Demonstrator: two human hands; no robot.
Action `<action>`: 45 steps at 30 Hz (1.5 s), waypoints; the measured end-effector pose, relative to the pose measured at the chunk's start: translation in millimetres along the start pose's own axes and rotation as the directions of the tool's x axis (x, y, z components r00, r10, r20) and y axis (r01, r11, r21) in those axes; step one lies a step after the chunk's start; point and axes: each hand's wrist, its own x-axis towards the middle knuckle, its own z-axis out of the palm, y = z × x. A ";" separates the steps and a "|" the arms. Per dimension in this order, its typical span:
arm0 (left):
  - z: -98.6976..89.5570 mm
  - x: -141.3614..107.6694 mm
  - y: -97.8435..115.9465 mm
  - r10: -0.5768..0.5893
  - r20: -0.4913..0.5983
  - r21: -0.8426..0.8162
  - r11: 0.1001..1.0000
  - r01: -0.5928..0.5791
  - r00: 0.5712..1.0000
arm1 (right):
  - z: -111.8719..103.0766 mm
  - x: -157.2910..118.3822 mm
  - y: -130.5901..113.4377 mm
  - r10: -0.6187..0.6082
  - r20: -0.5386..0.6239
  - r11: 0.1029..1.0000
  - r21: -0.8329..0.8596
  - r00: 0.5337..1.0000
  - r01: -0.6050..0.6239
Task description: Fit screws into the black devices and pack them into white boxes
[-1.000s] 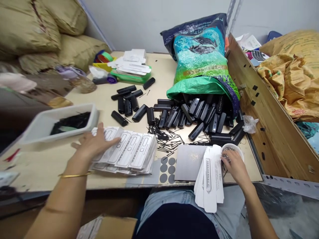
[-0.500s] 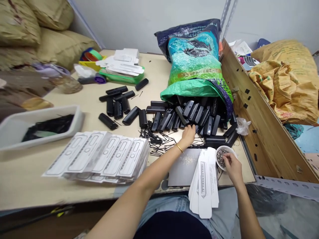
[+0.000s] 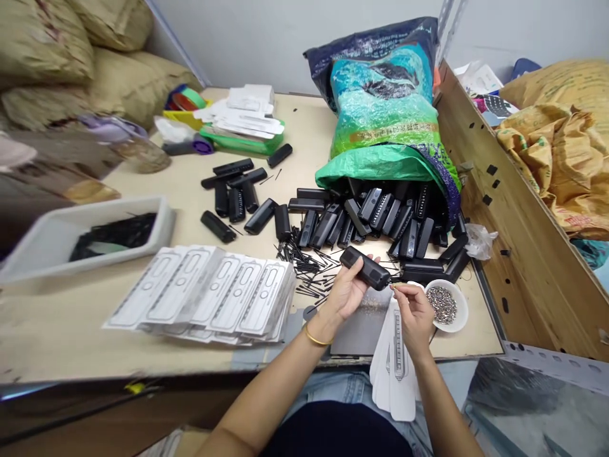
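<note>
My left hand [image 3: 346, 293], a gold bangle at its wrist, grips a long black plastic case [image 3: 366, 268] with rounded ends, tilted down to the right. At the case's right end, my right hand [image 3: 413, 317] pinches thumb and fingertips together. What sits in that pinch is too small to make out. Just right of it stands a white bowl [image 3: 462, 317] of small shiny metal pieces [image 3: 440, 302]. Below the hands lie a grey plate [image 3: 349, 339] and a fan of white printed cards [image 3: 402, 387], partly covered by my right hand and forearm.
Black cases [image 3: 380, 209] spill from a green-and-blue sack [image 3: 385, 120]. Thin black sticks [image 3: 309, 266] lie scattered beside them. At left are printed card packs [image 3: 200, 292] and a white tray [image 3: 162, 235] of black parts. A wooden side board [image 3: 504, 216] borders the right.
My left hand has picked up a black case from the heap and drawn it nearer. My right hand has left the bowl and moved left to the case's end.
</note>
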 end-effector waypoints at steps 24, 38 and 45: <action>14.5 -16.3 -1.9 -0.082 -0.051 -0.096 0.992 0.077 0.995 | 9.0 -1.1 -9.0 -0.401 -0.075 0.891 -0.265 0.913 0.369; 6.7 -23.4 -7.4 -0.079 -0.075 -0.113 0.991 0.070 0.994 | 12.5 -6.1 -9.5 -0.244 -0.152 0.968 -0.102 0.958 0.230; 8.1 -23.4 -2.3 -0.087 -0.084 -0.133 0.988 0.075 0.993 | 14.4 -6.6 -14.6 -0.335 -0.105 0.933 -0.172 0.936 0.315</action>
